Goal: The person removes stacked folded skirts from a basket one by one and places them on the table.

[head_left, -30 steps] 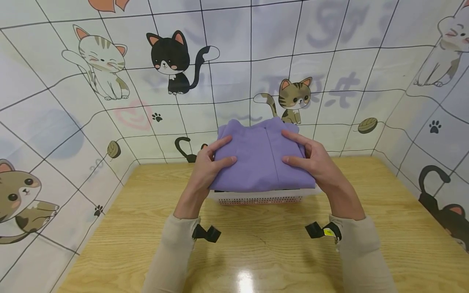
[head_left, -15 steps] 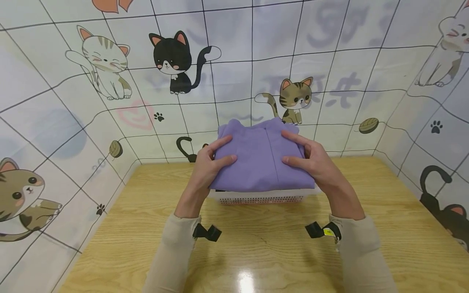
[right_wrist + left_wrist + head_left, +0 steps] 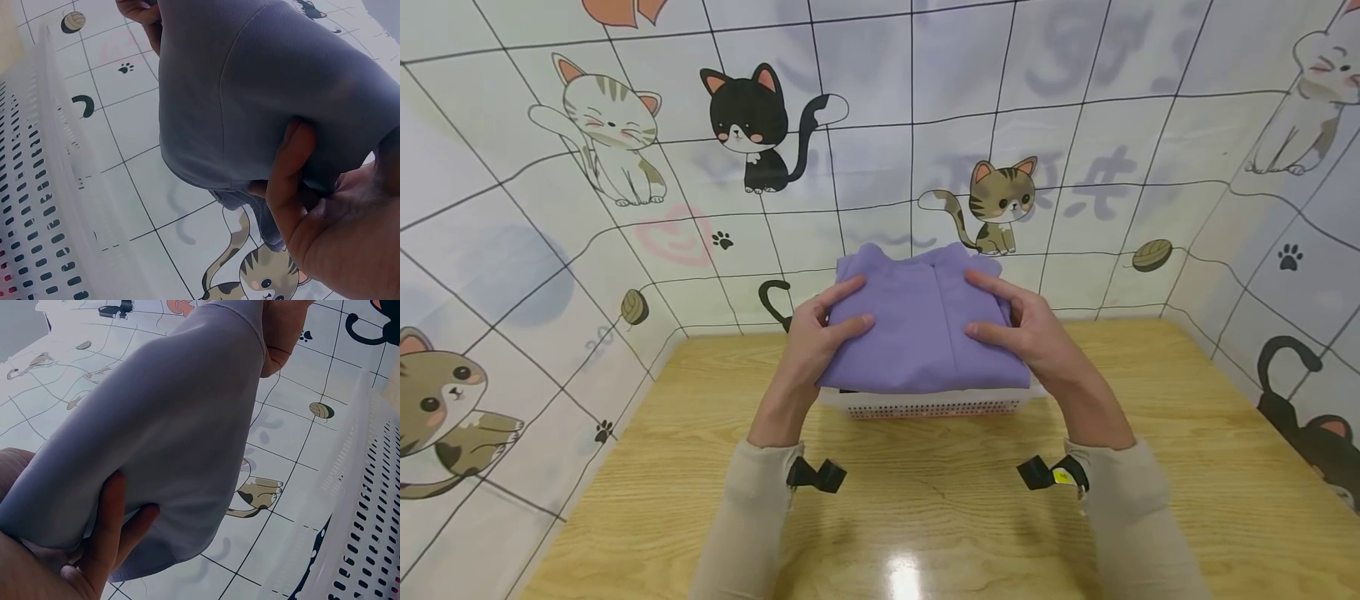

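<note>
Against the head view of half a second ago, the left hand (image 3: 811,337) has slid slightly to the left, and its grip is the same: thumb and forefinger lie on top of the folded purple garment (image 3: 910,333), holding it by its left side. The garment has gone the same way, so that its left edge reaches a little further past the white perforated basket (image 3: 932,408), which sits on the wood-grain table (image 3: 880,525) as before. The right hand (image 3: 1032,333) has followed to the left as well, grasping the garment's right side in a matching hold.

In the head view the garment covers the upper part of the basket, and the fingers below the cloth are hidden. The left wrist view shows the left hand's fingers (image 3: 111,525) bent against the underside of the cloth, and a clear gap between garment and basket, with a dark, white-spotted strip (image 3: 310,562) along the basket. The right wrist view shows the right hand's fingers (image 3: 290,165) likewise curled beneath, a curved seam, and loose folds hanging behind, near a striped cat on the printed backdrop (image 3: 134,206)
</note>
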The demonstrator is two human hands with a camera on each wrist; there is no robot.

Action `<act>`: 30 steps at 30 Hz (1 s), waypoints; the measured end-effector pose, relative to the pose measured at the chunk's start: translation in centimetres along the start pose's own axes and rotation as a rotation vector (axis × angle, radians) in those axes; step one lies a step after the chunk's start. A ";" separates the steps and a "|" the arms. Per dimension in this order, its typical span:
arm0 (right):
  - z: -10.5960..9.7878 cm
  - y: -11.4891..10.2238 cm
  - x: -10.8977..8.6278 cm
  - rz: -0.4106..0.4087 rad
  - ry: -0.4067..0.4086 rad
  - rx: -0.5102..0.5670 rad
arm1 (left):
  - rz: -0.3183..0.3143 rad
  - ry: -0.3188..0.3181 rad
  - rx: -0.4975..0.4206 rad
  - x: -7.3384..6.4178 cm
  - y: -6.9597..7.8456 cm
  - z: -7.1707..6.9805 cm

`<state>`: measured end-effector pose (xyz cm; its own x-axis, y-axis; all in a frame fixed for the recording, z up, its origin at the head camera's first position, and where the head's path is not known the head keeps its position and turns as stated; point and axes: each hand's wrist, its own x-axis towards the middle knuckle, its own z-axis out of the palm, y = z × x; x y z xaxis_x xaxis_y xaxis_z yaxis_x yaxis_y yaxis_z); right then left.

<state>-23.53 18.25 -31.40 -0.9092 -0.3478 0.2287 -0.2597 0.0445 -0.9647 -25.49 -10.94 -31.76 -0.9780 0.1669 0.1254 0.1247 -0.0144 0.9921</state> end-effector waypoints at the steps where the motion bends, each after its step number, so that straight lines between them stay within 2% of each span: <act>1: 0.0 0.0 0.0 0.003 0.001 -0.003 | 0.001 0.000 0.003 0.0 0.0 -0.1; 8: 0.3 0.3 0.3 0.013 -0.006 -0.017 | -0.002 0.001 -0.011 -0.1 0.0 -0.4; 21: 1.2 0.8 0.7 0.002 -0.006 -0.021 | -0.027 0.021 0.026 -0.3 0.4 -1.4; 30: 2.1 1.2 1.0 0.014 -0.014 -0.025 | -0.030 0.020 0.001 -1.1 0.7 -2.1</act>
<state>-24.04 15.94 -32.60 -0.9080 -0.3604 0.2136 -0.2557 0.0727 -0.9640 -24.73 -13.24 -31.22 -0.9845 0.1471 0.0958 0.0955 -0.0088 0.9954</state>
